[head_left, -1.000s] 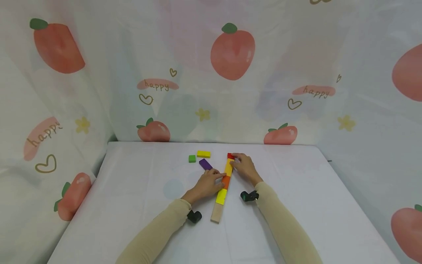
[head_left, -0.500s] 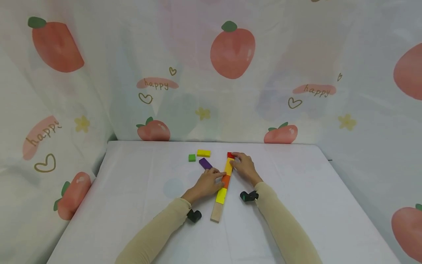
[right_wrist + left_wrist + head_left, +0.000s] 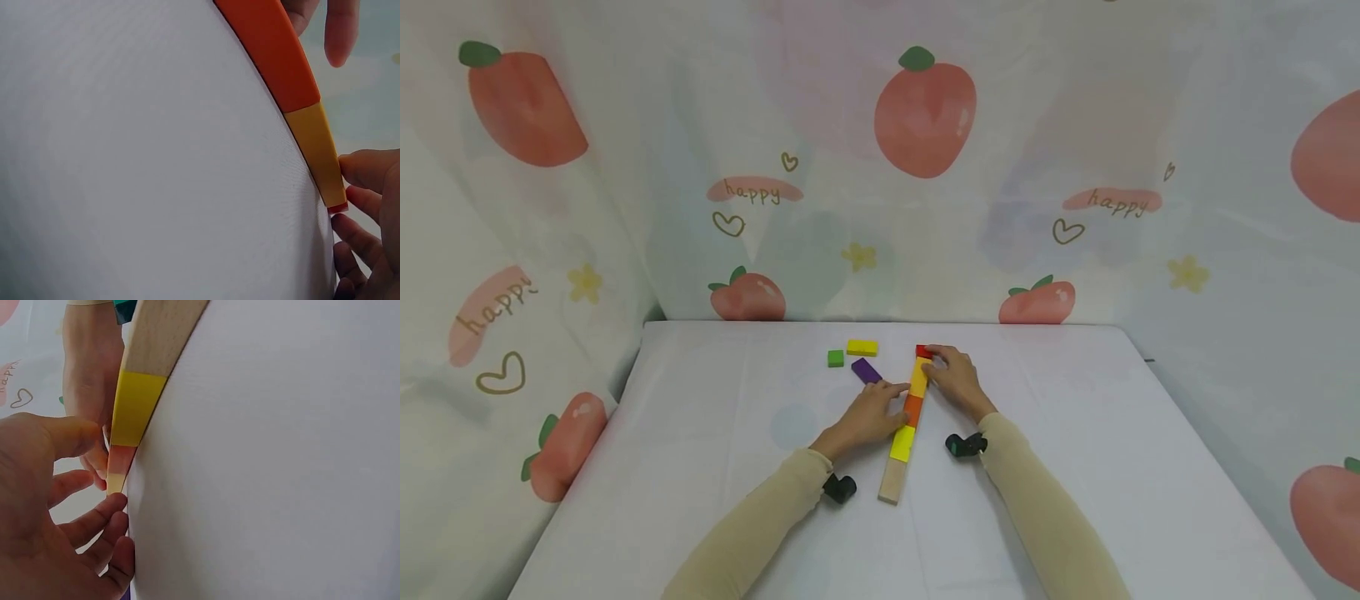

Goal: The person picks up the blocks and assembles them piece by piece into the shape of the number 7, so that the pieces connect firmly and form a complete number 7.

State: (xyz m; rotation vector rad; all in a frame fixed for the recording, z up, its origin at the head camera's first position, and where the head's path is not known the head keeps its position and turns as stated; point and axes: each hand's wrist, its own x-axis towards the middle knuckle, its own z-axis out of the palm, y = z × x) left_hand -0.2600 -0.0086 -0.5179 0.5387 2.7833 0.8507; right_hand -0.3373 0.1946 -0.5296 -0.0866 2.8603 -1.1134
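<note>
A straight row of blocks runs away across the table: a plain wooden block (image 3: pixel 892 482) nearest, a bright yellow block (image 3: pixel 902 446), an orange block (image 3: pixel 913 410), an amber block (image 3: pixel 919 379) and a red block (image 3: pixel 922 351) at the far end. My left hand (image 3: pixel 867 415) lies along the left side, thumb tip by the orange block, fingers loosely bent in the left wrist view. From the right, my right hand (image 3: pixel 958 380) touches the far end. Its thumb (image 3: pixel 359 167) meets the amber block's side, with fingertips right at the red block.
Left of the row's far end lie a purple block (image 3: pixel 866 370), a small green block (image 3: pixel 836 358) and another yellow block (image 3: pixel 862 347). The white table (image 3: pixel 722 400) meets a fruit-patterned curtain (image 3: pixel 842 233) at its back edge.
My left index finger has straightened and shifted slightly away from me along the row. The right hand and the blocks stay where they were.
</note>
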